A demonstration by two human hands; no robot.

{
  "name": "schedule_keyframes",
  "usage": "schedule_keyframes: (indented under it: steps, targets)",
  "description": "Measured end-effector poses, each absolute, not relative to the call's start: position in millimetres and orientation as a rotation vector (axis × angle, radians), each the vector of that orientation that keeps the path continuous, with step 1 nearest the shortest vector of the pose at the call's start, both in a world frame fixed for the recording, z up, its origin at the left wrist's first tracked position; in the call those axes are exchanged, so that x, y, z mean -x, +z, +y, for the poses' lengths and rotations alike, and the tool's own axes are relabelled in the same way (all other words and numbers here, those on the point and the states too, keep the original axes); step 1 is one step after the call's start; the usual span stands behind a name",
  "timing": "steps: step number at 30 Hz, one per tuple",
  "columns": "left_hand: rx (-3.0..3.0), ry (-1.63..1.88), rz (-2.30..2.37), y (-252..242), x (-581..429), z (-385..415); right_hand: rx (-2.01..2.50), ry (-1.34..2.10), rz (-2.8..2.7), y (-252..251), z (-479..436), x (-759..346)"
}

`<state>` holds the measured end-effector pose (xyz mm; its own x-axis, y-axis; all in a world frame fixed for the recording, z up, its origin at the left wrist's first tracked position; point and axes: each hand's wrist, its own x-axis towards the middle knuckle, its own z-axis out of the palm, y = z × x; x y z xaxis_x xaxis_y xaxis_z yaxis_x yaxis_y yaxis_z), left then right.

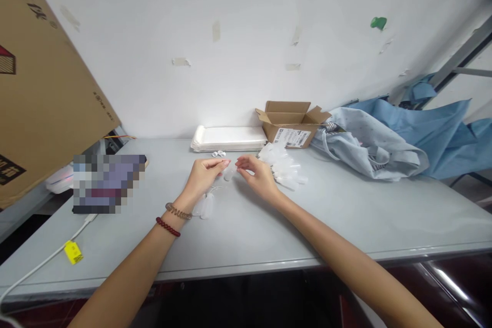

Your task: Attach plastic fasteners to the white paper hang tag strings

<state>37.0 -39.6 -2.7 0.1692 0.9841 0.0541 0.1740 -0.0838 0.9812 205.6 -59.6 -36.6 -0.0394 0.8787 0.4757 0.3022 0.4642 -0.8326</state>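
My left hand (203,177) and my right hand (258,174) meet over the middle of the grey table (346,225), fingers pinched together on a small translucent plastic bottle (229,171) held between them. Two more small translucent bottles (204,206) lie on the table by my left wrist, which wears a coiled band and a red bead bracelet. A pile of the same bottles (284,166) lies just right of my right hand. A few small white caps (219,154) sit behind my hands.
A stack of white trays (228,138) and an open cardboard box (291,123) stand against the wall. Blue cloth (384,143) is heaped at the right. A phone-like device (107,182) with a white cable (42,261) lies left, under a big cardboard sheet (42,87).
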Motion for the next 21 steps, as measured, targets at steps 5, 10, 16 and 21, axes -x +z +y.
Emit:
schedule_keyframes:
  steps: [5, 10, 16, 21]
  targets:
    - [-1.443, 0.968, 1.163, -4.7, -38.2, -41.0, 1.082, 0.475, -1.7, -36.1, -59.4, -209.8]
    - [-1.318, 0.933, 1.046, -7.1, -37.7, -40.4, 1.082, 0.377, -1.775, -35.5, -63.0, -208.9]
    - [-1.365, 0.901, 1.017, -7.2, -35.3, -39.8, 1.089, 0.445, -1.731, -35.4, -62.7, -206.3]
    - [-1.412, 0.914, 1.111, -5.3, -35.5, -40.1, 1.099, 0.485, -1.732, -35.8, -62.4, -206.2]
